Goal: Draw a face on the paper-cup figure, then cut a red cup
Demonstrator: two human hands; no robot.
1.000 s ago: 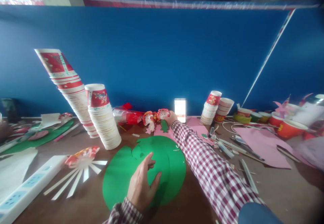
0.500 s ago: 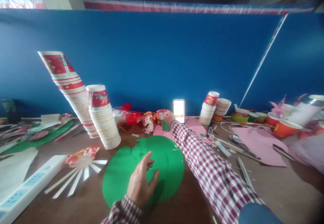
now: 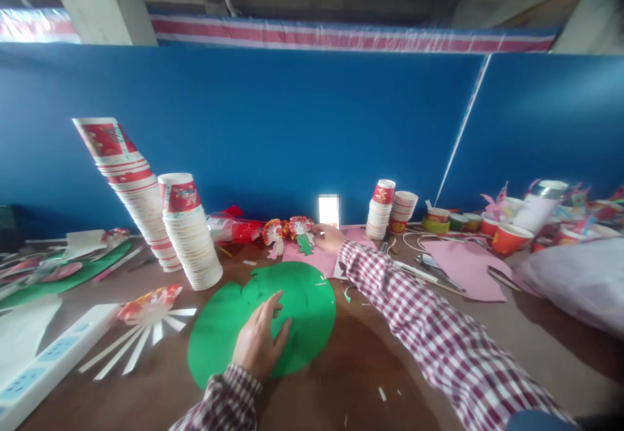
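My left hand (image 3: 260, 337) hovers over or rests on the green paper sheet (image 3: 305, 314), fingers apart and holding nothing. At the back, my right hand (image 3: 330, 237) is stretched out just right of a small red-and-white paper piece with a green part (image 3: 303, 233); its fingers are apart and nothing shows in them. A similar red-and-white piece (image 3: 273, 236) lies to the left. Beneath them is pink paper (image 3: 314, 262). A bright phone-like screen (image 3: 329, 210) stands behind my right hand.
Tall paper cup stacks stand at left (image 3: 192, 242) and shorter ones at back right (image 3: 380, 213). A power strip (image 3: 53, 359) and a cut cup with splayed strips (image 3: 152, 307) lie front left. Pink paper (image 3: 463, 265), tools and a plastic bag (image 3: 580, 281) are right.
My right hand has let go of the piece with the green part and moved slightly right of it. The view has shifted right and up. My left hand keeps its pose.
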